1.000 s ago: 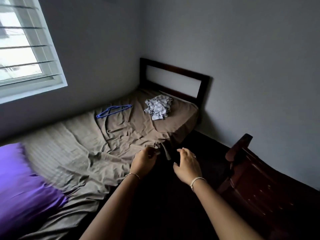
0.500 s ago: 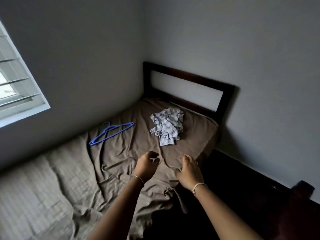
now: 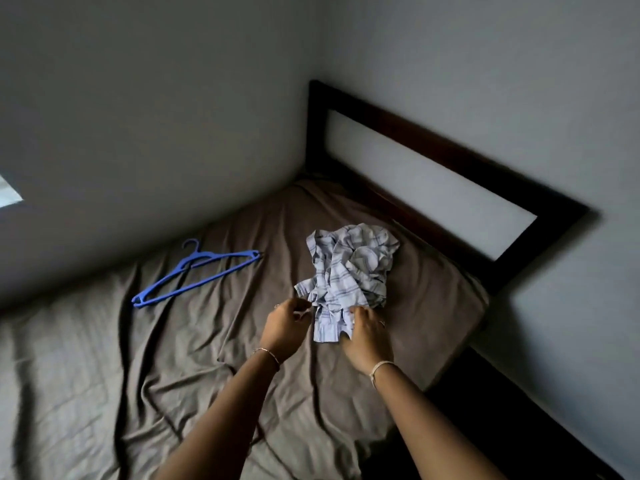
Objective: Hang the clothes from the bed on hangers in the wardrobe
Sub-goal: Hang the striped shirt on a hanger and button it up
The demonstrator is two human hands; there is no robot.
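A crumpled light blue checked shirt (image 3: 349, 271) lies on the brown bed sheet (image 3: 173, 358) near the headboard. Both my hands are at its near end. My left hand (image 3: 285, 325) has curled fingers that pinch the shirt's left edge. My right hand (image 3: 367, 334) lies over the lower right corner and holds the cloth there. A blue plastic hanger (image 3: 194, 275) rests flat on the sheet to the left of the shirt, close to the wall. No wardrobe is in view.
The dark wooden headboard (image 3: 450, 150) stands against the grey wall at the far right. Another grey wall runs along the bed's far left side. The dark floor (image 3: 502, 410) lies off the bed's right edge. A corner of the window (image 3: 8, 192) shows at the left.
I have moved closer to the head of the bed. Both hands travelled forward from the sheet's near edge to the shirt and now hold it. The pillow and chair have left view.
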